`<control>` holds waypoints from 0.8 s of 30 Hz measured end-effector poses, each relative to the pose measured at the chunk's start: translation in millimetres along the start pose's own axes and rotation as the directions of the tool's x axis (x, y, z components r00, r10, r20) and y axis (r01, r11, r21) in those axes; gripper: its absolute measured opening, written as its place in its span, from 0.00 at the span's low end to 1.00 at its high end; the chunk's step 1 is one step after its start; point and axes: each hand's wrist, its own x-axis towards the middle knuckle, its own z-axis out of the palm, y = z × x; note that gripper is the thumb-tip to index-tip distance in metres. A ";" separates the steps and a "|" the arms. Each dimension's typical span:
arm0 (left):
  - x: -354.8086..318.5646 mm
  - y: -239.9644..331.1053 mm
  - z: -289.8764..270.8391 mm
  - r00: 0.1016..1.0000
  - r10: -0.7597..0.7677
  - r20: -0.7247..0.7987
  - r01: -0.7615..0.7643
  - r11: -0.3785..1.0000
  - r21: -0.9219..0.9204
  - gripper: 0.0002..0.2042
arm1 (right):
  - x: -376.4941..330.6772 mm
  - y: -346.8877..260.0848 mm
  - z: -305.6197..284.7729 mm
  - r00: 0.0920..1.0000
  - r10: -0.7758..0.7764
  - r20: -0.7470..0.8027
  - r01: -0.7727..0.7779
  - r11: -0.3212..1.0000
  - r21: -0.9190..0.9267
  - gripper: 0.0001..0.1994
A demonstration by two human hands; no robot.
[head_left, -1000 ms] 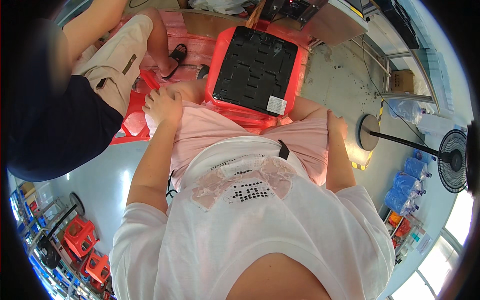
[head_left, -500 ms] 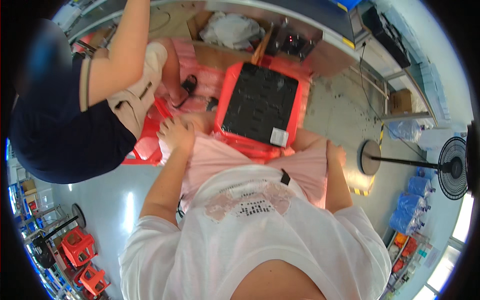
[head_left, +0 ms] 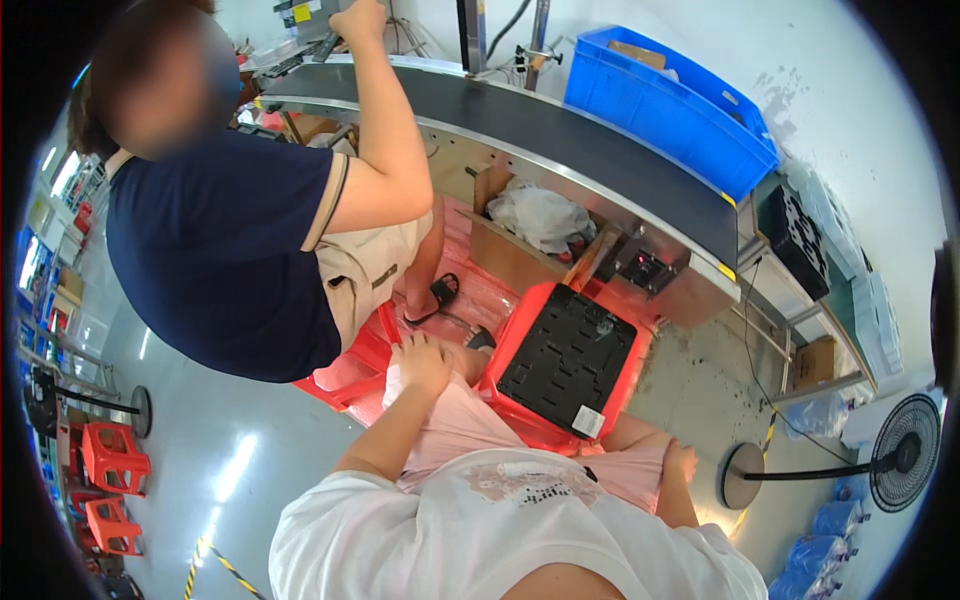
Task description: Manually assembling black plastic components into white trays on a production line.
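Observation:
My left hand (head_left: 424, 362) lies on my left knee with its fingers spread, holding nothing. At the side of my right thigh rests my right hand (head_left: 682, 460); it appears open and empty, its fingers partly turned from view. Both hands touch my pink shorts (head_left: 462, 425). Between my knees stands a red plastic stool (head_left: 510, 330), and on it lies a flat black plastic tray (head_left: 567, 360) with moulded recesses. A white label (head_left: 587, 420) is stuck on the tray's near right corner. Neither hand touches the tray.
A conveyor belt (head_left: 600, 145) runs across ahead, with a blue crate (head_left: 670, 115) behind it. Underneath is a cardboard box (head_left: 505, 250) of white plastic bags. A co-worker (head_left: 220, 240) sits at left, arm raised over the belt. A standing fan (head_left: 900, 450) is at right.
My view has tilted up and turned left, bringing the belt, the crate and more of the co-worker into sight. My hands stay on my legs and the tray on the stool.

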 end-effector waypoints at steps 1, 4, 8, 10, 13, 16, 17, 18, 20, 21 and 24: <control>-0.2 2.9 -1.7 0.999 -0.005 0.034 0.006 1.000 -0.025 0.18 | 1.0 -1.4 -0.1 1.000 -0.007 -0.004 0.007 1.000 0.001 0.29; 12.2 -1.1 -10.4 0.990 -0.029 0.136 0.039 0.997 -0.070 0.18 | 3.9 -5.8 0.6 1.000 0.015 0.004 -0.014 0.999 -0.030 0.29; 10.1 -3.9 -4.9 0.991 -0.023 0.135 0.034 0.996 -0.078 0.17 | 1.2 -11.3 -1.0 0.999 0.037 0.000 -0.037 0.998 -0.046 0.28; 7.3 -3.0 -2.8 0.994 -0.002 0.106 0.009 0.998 -0.061 0.18 | 0.7 -10.9 -1.8 0.999 0.046 0.008 -0.046 0.998 -0.040 0.28; 8.4 -0.6 -8.5 0.991 -0.019 0.133 0.028 0.997 -0.066 0.18 | 1.8 -7.9 -1.7 0.999 0.032 0.018 -0.032 0.999 -0.037 0.28; 6.7 -0.9 -6.5 0.991 -0.014 0.135 0.023 0.998 -0.065 0.18 | 0.9 -6.2 -2.5 0.998 0.039 0.044 -0.037 0.999 -0.033 0.28; 6.2 -0.9 -7.0 0.991 -0.012 0.135 0.021 0.998 -0.064 0.18 | 0.1 -5.4 -2.1 0.999 0.031 0.033 -0.030 0.999 -0.031 0.28; 5.7 -1.0 -8.2 0.992 -0.016 0.128 0.021 0.999 -0.041 0.18 | -0.3 -5.0 -1.8 0.999 0.023 0.022 -0.023 0.999 -0.030 0.28; 2.7 -1.8 -7.1 0.991 -0.016 0.130 0.018 1.000 -0.016 0.18 | 0.0 -2.8 -1.2 1.000 0.016 0.024 -0.015 0.999 -0.033 0.28; 2.7 -3.7 -4.3 0.992 -0.019 0.123 0.022 1.000 -0.018 0.18 | 0.0 -2.9 -0.9 1.000 0.004 0.024 -0.003 0.999 -0.034 0.28; 4.4 -4.5 -3.3 0.990 -0.024 0.138 0.026 1.000 -0.012 0.18 | -1.0 -3.6 -0.8 1.000 0.004 0.016 -0.003 0.999 -0.032 0.28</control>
